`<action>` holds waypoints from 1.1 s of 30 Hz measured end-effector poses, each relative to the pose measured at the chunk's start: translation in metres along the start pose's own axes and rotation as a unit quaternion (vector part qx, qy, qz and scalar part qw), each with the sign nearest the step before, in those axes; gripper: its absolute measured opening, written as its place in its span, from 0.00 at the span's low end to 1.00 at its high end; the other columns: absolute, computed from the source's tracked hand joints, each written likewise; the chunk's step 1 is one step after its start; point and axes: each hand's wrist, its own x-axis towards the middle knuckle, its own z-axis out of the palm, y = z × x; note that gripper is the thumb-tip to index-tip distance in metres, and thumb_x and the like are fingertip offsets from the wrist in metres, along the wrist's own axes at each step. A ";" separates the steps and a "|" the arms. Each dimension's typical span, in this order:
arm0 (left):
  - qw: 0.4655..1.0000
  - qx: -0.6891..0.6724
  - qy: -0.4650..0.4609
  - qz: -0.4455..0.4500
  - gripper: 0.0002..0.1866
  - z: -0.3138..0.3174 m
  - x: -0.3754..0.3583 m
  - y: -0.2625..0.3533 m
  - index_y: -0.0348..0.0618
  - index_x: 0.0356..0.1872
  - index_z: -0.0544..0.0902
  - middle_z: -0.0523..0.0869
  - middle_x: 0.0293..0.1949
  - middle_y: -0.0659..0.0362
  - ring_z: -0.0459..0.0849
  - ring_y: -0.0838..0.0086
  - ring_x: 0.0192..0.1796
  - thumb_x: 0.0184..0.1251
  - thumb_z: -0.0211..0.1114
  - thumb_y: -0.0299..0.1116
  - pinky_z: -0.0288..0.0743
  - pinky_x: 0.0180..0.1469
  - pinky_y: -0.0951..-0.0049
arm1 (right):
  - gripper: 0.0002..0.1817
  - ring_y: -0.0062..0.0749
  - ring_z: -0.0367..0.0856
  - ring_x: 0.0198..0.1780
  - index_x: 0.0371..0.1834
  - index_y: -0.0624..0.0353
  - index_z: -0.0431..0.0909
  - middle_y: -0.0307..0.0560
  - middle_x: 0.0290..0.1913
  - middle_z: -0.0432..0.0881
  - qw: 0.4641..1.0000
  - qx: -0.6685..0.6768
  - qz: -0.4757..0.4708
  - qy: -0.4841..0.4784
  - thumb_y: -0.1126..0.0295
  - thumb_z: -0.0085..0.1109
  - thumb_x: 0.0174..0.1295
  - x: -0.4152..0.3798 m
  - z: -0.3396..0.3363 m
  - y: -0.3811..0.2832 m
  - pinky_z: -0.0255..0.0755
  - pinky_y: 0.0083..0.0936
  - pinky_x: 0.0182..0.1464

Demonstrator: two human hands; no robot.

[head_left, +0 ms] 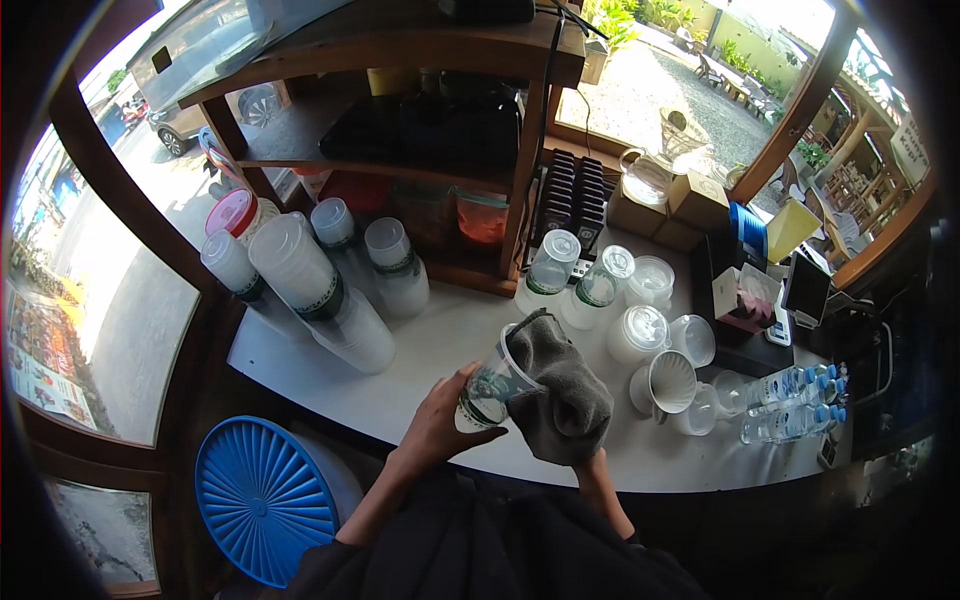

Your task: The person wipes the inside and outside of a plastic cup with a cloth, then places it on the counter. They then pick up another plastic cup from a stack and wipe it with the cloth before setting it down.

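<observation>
The left hand [440, 415] is curled around one clear plastic cup [492, 385], tilted with its mouth up and to the right, above the near edge of the white counter [440, 340]. The right hand is wrapped inside one grey cloth [560, 390], which is pushed into the cup's mouth; how tightly it is closed cannot be seen. Right of the cup lie two water bottles [790, 405]. Left of it stand five stacks of cups [310, 280]. Below it, one blue lid [262, 500].
</observation>
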 end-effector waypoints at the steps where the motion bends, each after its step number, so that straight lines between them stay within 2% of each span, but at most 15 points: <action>1: 0.995 0.070 0.070 0.027 0.46 0.006 0.000 -0.001 0.46 0.68 0.62 0.75 0.56 0.49 0.73 0.57 0.59 0.46 0.77 0.36 0.68 0.61 0.62 | 0.12 0.44 0.76 0.36 0.35 0.56 0.78 0.46 0.33 0.76 1.000 0.001 0.004 0.004 0.75 0.68 0.46 0.003 0.002 -0.001 0.70 0.37 0.38; 5: 0.972 0.186 0.118 0.081 0.45 0.019 0.007 -0.009 0.49 0.68 0.63 0.74 0.53 0.53 0.70 0.57 0.60 0.44 0.76 0.32 0.64 0.62 0.58 | 0.10 0.43 0.76 0.33 0.32 0.55 0.78 0.45 0.31 0.76 0.999 -0.010 0.015 0.034 0.75 0.67 0.45 0.019 0.017 -0.010 0.69 0.35 0.36; 9: 0.972 0.188 0.122 0.073 0.46 0.032 0.002 -0.009 0.51 0.68 0.63 0.74 0.54 0.54 0.70 0.59 0.61 0.43 0.76 0.31 0.62 0.62 0.59 | 0.11 0.42 0.75 0.32 0.32 0.55 0.79 0.44 0.30 0.76 0.998 -0.016 0.032 0.050 0.75 0.68 0.44 0.025 0.018 -0.010 0.68 0.35 0.35; 10: 0.977 0.171 0.114 0.060 0.46 0.033 0.001 -0.010 0.50 0.68 0.64 0.75 0.54 0.53 0.72 0.60 0.60 0.43 0.77 0.33 0.62 0.61 0.58 | 0.14 0.43 0.77 0.36 0.36 0.56 0.79 0.44 0.34 0.78 0.998 0.000 0.056 0.025 0.74 0.68 0.44 0.019 0.017 -0.007 0.70 0.36 0.39; 13: 0.982 0.109 0.124 0.087 0.45 0.035 0.002 -0.010 0.49 0.66 0.64 0.76 0.54 0.52 0.75 0.56 0.57 0.44 0.77 0.34 0.66 0.60 0.58 | 0.16 0.44 0.79 0.41 0.39 0.56 0.79 0.46 0.39 0.80 0.999 -0.009 -0.006 0.035 0.74 0.69 0.45 0.003 0.026 0.005 0.72 0.36 0.45; 16: 0.992 -0.010 0.108 0.070 0.42 0.038 0.001 -0.011 0.45 0.65 0.64 0.77 0.54 0.50 0.77 0.57 0.57 0.46 0.77 0.34 0.70 0.58 0.58 | 0.17 0.42 0.79 0.43 0.42 0.57 0.78 0.47 0.42 0.80 0.997 -0.003 -0.027 0.078 0.72 0.69 0.47 0.000 0.026 -0.001 0.72 0.36 0.49; 20: 0.979 -0.201 -0.019 0.008 0.41 0.028 -0.005 -0.011 0.39 0.65 0.62 0.78 0.54 0.48 0.75 0.66 0.60 0.50 0.74 0.34 0.70 0.61 0.64 | 0.18 0.38 0.79 0.45 0.45 0.58 0.77 0.46 0.44 0.80 0.996 0.012 -0.030 0.084 0.72 0.68 0.49 -0.007 0.028 0.003 0.72 0.33 0.50; 23: 0.959 -0.260 -0.113 -0.029 0.45 0.022 -0.011 -0.005 0.36 0.67 0.59 0.76 0.57 0.46 0.74 0.63 0.61 0.49 0.75 0.38 0.67 0.64 0.65 | 0.19 0.35 0.78 0.46 0.47 0.59 0.77 0.45 0.45 0.80 0.996 0.048 -0.005 0.078 0.71 0.67 0.51 -0.018 0.027 0.009 0.72 0.31 0.51; 25: 0.965 -0.217 -0.142 -0.036 0.50 0.022 -0.011 -0.006 0.33 0.69 0.56 0.73 0.59 0.43 0.72 0.60 0.63 0.49 0.75 0.44 0.61 0.67 0.64 | 0.19 0.33 0.78 0.46 0.48 0.60 0.76 0.45 0.46 0.80 0.990 0.112 0.050 0.065 0.71 0.66 0.52 -0.033 0.025 0.019 0.72 0.29 0.51; 28: 0.971 -0.139 -0.191 -0.034 0.52 0.019 -0.006 -0.014 0.31 0.69 0.55 0.72 0.60 0.42 0.71 0.59 0.64 0.49 0.74 0.49 0.60 0.68 0.66 | 0.19 0.30 0.77 0.47 0.50 0.61 0.76 0.44 0.47 0.79 0.940 0.273 0.198 0.046 0.71 0.66 0.54 -0.039 0.022 0.034 0.71 0.27 0.52; 29: 0.962 -0.159 -0.215 -0.059 0.53 0.017 -0.006 -0.014 0.31 0.69 0.55 0.72 0.60 0.42 0.71 0.60 0.63 0.49 0.74 0.49 0.60 0.68 0.67 | 0.20 0.29 0.77 0.48 0.51 0.61 0.76 0.44 0.48 0.79 0.905 0.349 0.240 0.038 0.71 0.65 0.55 -0.033 0.021 0.038 0.71 0.26 0.52; 30: 0.951 -0.179 -0.238 -0.082 0.53 0.014 -0.004 -0.014 0.31 0.69 0.55 0.72 0.60 0.42 0.72 0.60 0.63 0.49 0.74 0.50 0.60 0.67 0.67 | 0.19 0.29 0.77 0.48 0.51 0.61 0.76 0.44 0.48 0.79 0.844 0.449 0.292 0.038 0.70 0.66 0.55 -0.016 0.014 0.033 0.72 0.26 0.53; 31: 0.939 -0.198 -0.260 -0.106 0.53 0.010 -0.002 -0.015 0.30 0.69 0.55 0.73 0.60 0.42 0.72 0.60 0.63 0.49 0.74 0.50 0.61 0.67 0.67 | 0.20 0.28 0.77 0.49 0.51 0.62 0.75 0.44 0.49 0.79 0.815 0.502 0.287 0.043 0.69 0.66 0.56 -0.023 0.020 0.041 0.72 0.26 0.53; 32: 0.941 -0.162 -0.289 -0.068 0.52 0.007 -0.001 -0.015 0.29 0.69 0.55 0.74 0.58 0.43 0.74 0.62 0.61 0.50 0.73 0.50 0.62 0.66 0.68 | 0.20 0.28 0.77 0.49 0.52 0.63 0.75 0.44 0.50 0.79 0.782 0.553 0.284 0.048 0.68 0.66 0.57 -0.030 0.027 0.049 0.72 0.26 0.54; 33: 0.935 -0.133 -0.315 -0.096 0.51 0.007 0.000 -0.019 0.30 0.69 0.56 0.74 0.59 0.44 0.73 0.63 0.61 0.50 0.73 0.49 0.62 0.66 0.69 | 0.21 0.27 0.76 0.50 0.53 0.63 0.74 0.44 0.51 0.79 0.747 0.601 0.280 0.053 0.67 0.66 0.58 -0.036 0.034 0.057 0.72 0.26 0.55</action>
